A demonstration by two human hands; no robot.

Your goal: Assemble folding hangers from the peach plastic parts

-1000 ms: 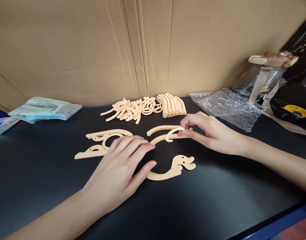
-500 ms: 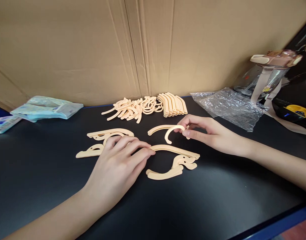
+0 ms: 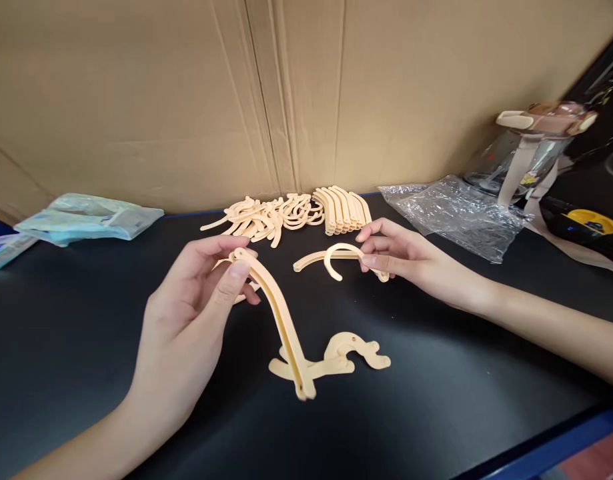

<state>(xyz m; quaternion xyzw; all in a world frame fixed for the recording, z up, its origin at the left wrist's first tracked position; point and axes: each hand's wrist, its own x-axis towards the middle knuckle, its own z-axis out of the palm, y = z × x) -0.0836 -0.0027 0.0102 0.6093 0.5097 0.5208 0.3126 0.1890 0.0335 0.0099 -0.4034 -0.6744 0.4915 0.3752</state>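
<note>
My left hand (image 3: pixel 186 307) pinches one end of a long curved cream hanger arm (image 3: pixel 280 317) between thumb and fingers. The arm is lifted and tilted, its grooved side facing me and its lower end over the table pieces. My right hand (image 3: pixel 411 260) holds a cream hanger hook (image 3: pixel 331 263), its curved end pointing left. Behind the hook, another curved arm (image 3: pixel 311 259) lies on the table. Below the raised arm are a hook-shaped piece (image 3: pixel 346 343) and short curved pieces (image 3: pixel 331 367). Other pieces behind my left hand are mostly hidden.
At the back lie a loose pile of cream pieces (image 3: pixel 259 217) and a neat row of curved arms (image 3: pixel 343 210). A crumpled clear bag (image 3: pixel 466 210) and a strapped bottle (image 3: pixel 511 157) stand right; a tissue pack (image 3: pixel 86 217) lies left. A cardboard wall (image 3: pixel 161 100) bounds the back.
My left hand has lifted the curved arm by one end off the table, swinging it upright and towards the left. The right hand still holds the hook, nearly in place.
</note>
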